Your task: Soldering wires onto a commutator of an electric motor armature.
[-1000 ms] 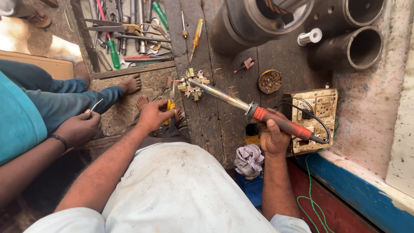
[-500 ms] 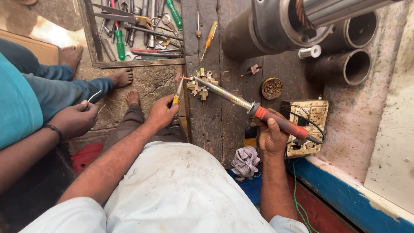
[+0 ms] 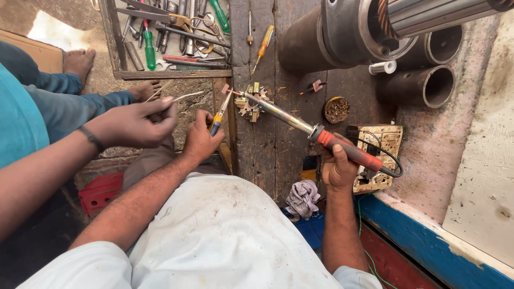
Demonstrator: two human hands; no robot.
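Observation:
My right hand grips the red handle of a long soldering iron, whose metal tip reaches a small brass toothed part lying on the dark wooden bench. My left hand holds a small yellow-handled screwdriver with its tip pointing at the same part. A co-worker's hand at the left, with a dark wristband, pinches a thin wire close to my left hand.
A wooden tray of hand tools lies at the top left. Large metal cylinders and pipes stand at the top right. A socket board, a round tin, a rag and a co-worker's feet are nearby.
The co-worker's hand has moved up and right, bringing the thin wire close to my left hand. My left hand lifted the screwdriver toward the brass part. The iron stayed on it.

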